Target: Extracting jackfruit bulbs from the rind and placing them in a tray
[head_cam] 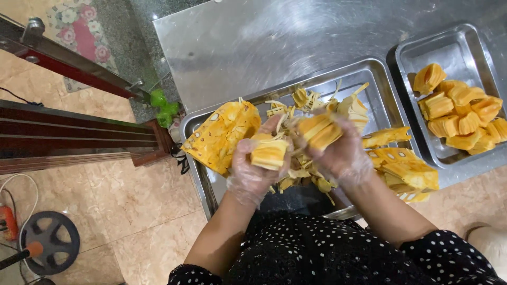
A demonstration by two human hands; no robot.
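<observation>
Over the near steel tray (203,179) heaped with jackfruit scraps, the gloved left hand (253,171) is clamped on one yellow fruit pod (268,154) and the right hand (340,153) grips another piece (318,131), hands close together, with cleaned pods (462,113) in the far right tray (406,58).

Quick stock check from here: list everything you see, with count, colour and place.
steel table: one, grey, top centre
large tray: one, steel, in front of the person
small tray: one, steel, far right
jackfruit pods: about a dozen, orange, in small tray
rind slabs: several, yellow, at both ends of large tray
fibre strips: a heap, pale yellow, mid large tray
rug: one, floral pink, top left
left hand: clear glove, holding pod
right hand: clear glove, holding jackfruit piece
</observation>
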